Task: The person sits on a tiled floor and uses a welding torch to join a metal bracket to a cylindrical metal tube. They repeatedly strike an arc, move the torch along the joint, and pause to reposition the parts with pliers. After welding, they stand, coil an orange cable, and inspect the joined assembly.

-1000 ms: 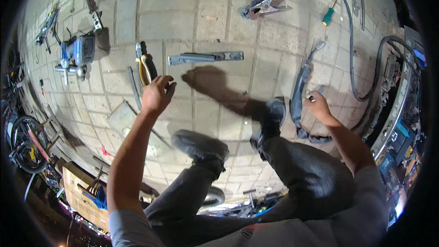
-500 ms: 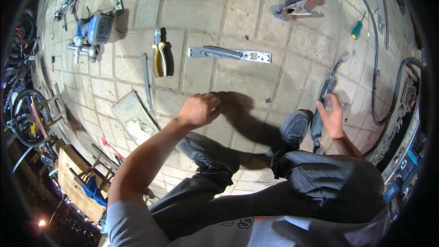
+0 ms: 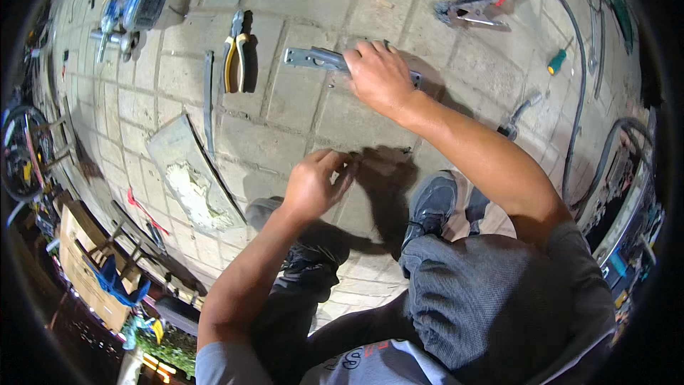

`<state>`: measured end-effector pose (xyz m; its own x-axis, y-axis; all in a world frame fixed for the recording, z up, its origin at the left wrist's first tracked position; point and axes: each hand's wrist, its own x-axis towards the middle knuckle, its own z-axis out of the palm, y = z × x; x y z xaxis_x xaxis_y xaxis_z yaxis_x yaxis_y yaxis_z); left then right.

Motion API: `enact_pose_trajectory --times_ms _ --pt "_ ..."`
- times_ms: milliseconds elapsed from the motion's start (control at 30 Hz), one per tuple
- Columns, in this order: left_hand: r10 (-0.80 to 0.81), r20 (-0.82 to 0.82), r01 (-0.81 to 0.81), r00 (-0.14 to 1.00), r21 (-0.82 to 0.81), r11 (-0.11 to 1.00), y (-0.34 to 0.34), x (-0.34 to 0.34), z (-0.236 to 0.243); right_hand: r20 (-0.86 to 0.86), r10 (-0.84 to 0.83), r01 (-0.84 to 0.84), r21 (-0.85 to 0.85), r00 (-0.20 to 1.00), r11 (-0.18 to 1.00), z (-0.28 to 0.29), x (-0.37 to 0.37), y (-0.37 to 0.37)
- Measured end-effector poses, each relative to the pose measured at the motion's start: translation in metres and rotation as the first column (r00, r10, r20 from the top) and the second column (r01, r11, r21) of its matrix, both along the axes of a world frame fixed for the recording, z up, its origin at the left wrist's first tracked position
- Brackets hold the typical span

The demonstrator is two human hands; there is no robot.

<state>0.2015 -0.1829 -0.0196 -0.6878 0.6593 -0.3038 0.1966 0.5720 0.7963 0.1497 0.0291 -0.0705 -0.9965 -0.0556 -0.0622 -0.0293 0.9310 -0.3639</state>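
My right hand (image 3: 379,77) reaches forward with its fingers closed over a silver metal bracket (image 3: 305,58) on the paving. The bracket is a flat, holed strip with a grey rod along it; the hand hides its middle. My left hand (image 3: 313,184) hangs nearer to me above the bricks, fingers curled and thumb close to them; whatever it may pinch is too small to make out. Combination pliers (image 3: 236,53) with yellow-and-black handles lie left of the bracket, beside a narrow metal strip (image 3: 208,96). A black welding torch (image 3: 509,130) is partly covered by my right forearm.
A welding earth clamp (image 3: 476,11) with red tape lies far right, its black cable (image 3: 581,85) curving toward me. Nearby is a green screwdriver (image 3: 558,63). At far left sit a blue power tool (image 3: 139,7) and a hammer (image 3: 117,39). A grey plate (image 3: 171,146) with a whitish patch lies left.
My right hand has left the torch area, moved forward and left, and taken hold of the bracket. My left hand stays near its place, its thumb now drawn forward against the fingers.
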Motion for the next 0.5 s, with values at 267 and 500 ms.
enact_pose_trajectory --times_ms 267,500 --pt "0.24 0.018 -0.218 0.971 0.484 0.848 -0.013 -0.056 0.171 -0.029 -0.138 0.139 0.053 0.99 0.989 0.001 -0.046 0.059" --pt "0.216 -0.071 -0.074 0.974 0.801 0.594 -0.011 -0.054 0.22 -0.119 -0.445 0.222 -0.735 0.888 0.641 0.147 0.008 0.091"
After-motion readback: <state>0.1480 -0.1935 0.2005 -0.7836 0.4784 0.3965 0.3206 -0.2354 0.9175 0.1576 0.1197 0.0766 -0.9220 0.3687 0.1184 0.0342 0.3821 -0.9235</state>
